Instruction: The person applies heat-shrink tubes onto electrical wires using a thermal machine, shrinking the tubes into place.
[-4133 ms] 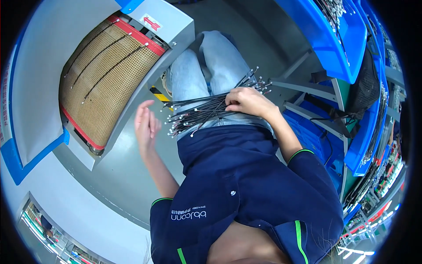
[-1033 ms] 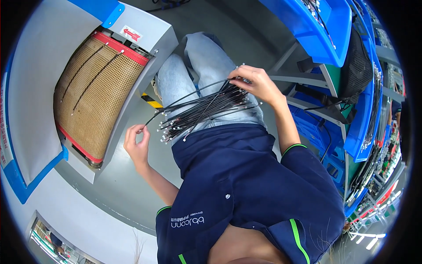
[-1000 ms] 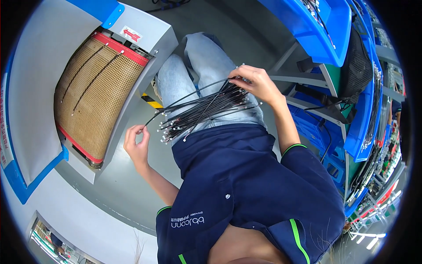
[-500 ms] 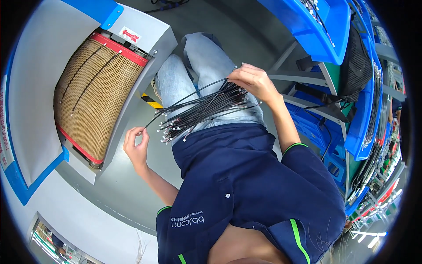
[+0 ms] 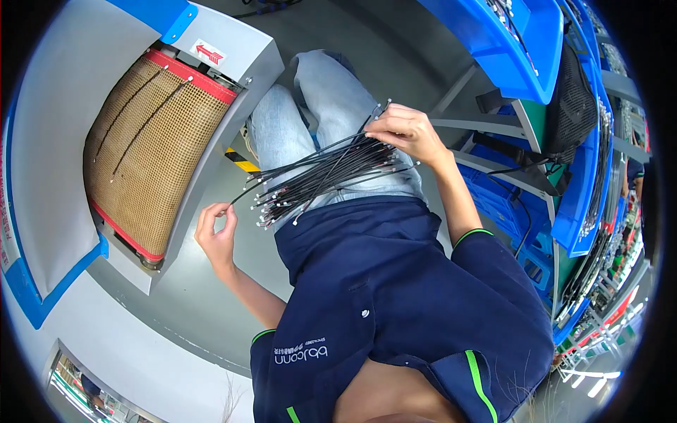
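A loose bundle of thin black cables (image 5: 328, 175) with small white connectors at the ends lies across my lap. My left hand (image 5: 217, 229), left of the bundle, pinches the end of one black cable between thumb and fingertips. That cable runs back over the pile. At the bundle's far right, my right hand (image 5: 409, 132) is closed with thumb and fingers on cable ends; some tips stick out past the fingers. How many strands it grips cannot be made out.
To the left, a machine with a tan mesh conveyor belt (image 5: 151, 201) carries two black cables (image 5: 150, 129). Blue bins (image 5: 518, 60) with more cables stand at the right, beside a black mesh bag (image 5: 571, 113). A blue crate (image 5: 493, 201) sits beneath.
Both hands keep nearly the same place and grip. The strand between them sits slightly lower at its right end. The two cables on the belt appear slightly farther up and left.
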A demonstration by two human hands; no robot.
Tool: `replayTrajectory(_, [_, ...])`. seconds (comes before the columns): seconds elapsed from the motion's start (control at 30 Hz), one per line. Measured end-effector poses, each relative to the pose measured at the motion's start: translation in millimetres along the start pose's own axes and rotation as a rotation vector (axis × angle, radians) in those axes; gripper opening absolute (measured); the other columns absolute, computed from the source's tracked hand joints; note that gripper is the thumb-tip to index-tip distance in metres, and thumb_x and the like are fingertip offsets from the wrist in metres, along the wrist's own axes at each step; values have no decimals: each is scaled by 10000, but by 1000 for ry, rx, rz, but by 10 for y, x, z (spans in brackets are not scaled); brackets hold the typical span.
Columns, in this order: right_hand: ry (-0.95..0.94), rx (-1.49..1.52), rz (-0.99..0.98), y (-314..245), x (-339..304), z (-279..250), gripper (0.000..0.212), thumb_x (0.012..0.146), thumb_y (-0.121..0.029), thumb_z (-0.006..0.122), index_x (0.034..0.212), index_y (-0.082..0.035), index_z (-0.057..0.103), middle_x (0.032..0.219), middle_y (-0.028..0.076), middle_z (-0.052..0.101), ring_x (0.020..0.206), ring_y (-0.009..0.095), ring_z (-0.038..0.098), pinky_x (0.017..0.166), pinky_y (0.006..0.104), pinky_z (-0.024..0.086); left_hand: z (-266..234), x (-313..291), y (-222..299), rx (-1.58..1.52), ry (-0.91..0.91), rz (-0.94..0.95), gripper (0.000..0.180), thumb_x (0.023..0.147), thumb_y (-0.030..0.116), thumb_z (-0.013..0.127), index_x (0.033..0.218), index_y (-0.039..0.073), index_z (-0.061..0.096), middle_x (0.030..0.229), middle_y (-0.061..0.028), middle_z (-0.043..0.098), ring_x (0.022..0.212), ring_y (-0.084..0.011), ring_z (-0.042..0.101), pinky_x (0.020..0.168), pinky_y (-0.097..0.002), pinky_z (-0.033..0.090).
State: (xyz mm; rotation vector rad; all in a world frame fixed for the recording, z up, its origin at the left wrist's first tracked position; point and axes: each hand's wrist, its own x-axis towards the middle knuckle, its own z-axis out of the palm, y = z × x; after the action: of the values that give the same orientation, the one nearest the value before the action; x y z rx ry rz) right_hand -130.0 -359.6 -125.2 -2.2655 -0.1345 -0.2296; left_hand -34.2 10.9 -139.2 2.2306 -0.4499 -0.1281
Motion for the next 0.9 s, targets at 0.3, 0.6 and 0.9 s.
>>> replayTrajectory(0.3, [-86,103,206,-78,-19,28,81,752,-81,731,807,-41,687,712,40,619,652,143,602,530,271,456,-50,-1,-64,-5,5,6,145,700,-63,697,812,12,645,777,-71,637,674,-140,578,631,-252,475])
replayTrajectory(0.6, [-161,157,204,-345,334,158,88,791,-110,683,840,-38,665,724,65,591,673,209,590,587,310,476,-451,172,-223,23,23,2,135,711,-46,696,819,16,643,784,-63,632,687,-144,572,636,-256,471])
replayTrajectory(0.9, [76,27,-118,-1017,1681,973,98,723,-94,736,785,-57,670,710,50,612,689,203,564,636,308,456,-1881,949,-730,220,193,51,104,775,40,676,871,15,644,829,-64,638,738,-157,597,689,-273,478])
